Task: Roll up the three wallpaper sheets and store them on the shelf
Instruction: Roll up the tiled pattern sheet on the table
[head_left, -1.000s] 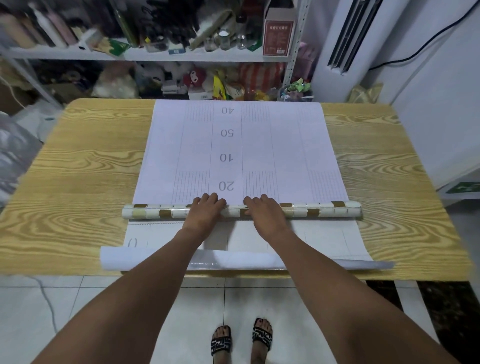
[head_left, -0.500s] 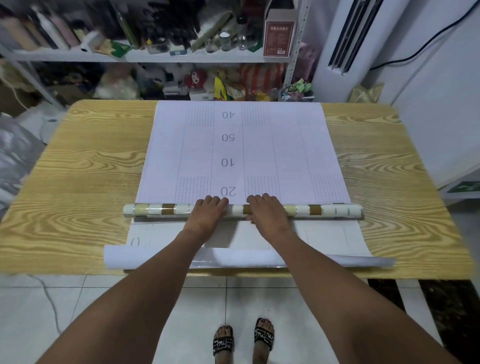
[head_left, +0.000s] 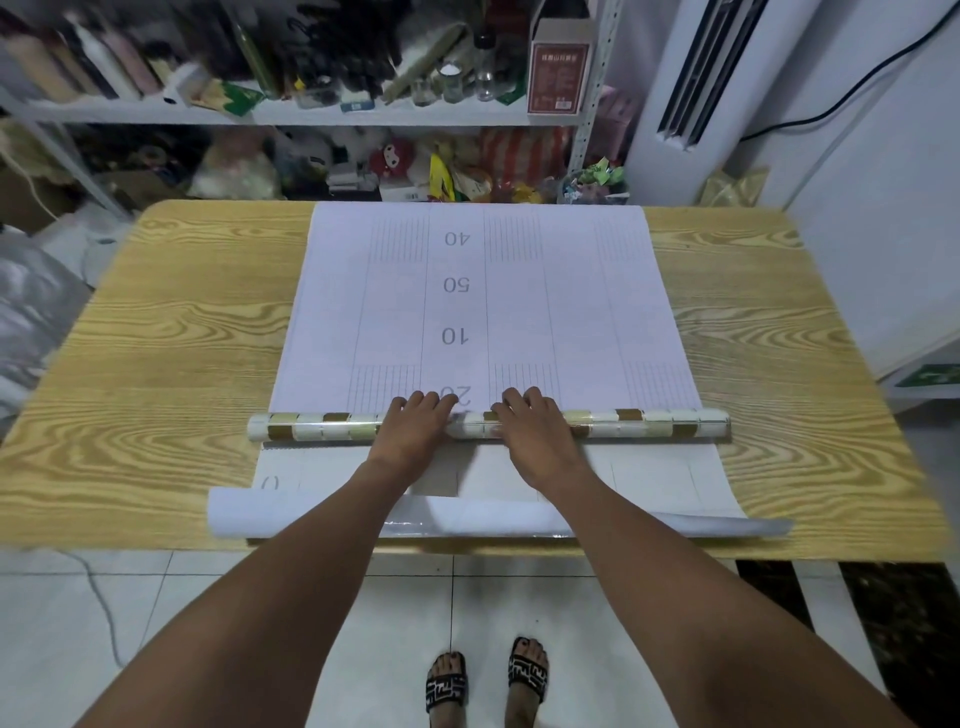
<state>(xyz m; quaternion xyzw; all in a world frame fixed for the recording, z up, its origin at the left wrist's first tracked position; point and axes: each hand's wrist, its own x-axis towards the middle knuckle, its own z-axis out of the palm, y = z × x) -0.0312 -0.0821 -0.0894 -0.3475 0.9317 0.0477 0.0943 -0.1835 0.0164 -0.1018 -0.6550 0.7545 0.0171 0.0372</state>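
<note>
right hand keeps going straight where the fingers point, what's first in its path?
Only the flat unrolled sheet under the right hand; nothing stands on it up to the table's far edge, then probably the shelf clutter.

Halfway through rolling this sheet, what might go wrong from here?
Both hands, left hand and right hand, press only the middle of the wallpaper roll, so its free ends may drift and the roll could turn cone-shaped. A second sheet lies underneath and might get dragged along. Its curled near edge overhangs the table and may slip off.
</note>
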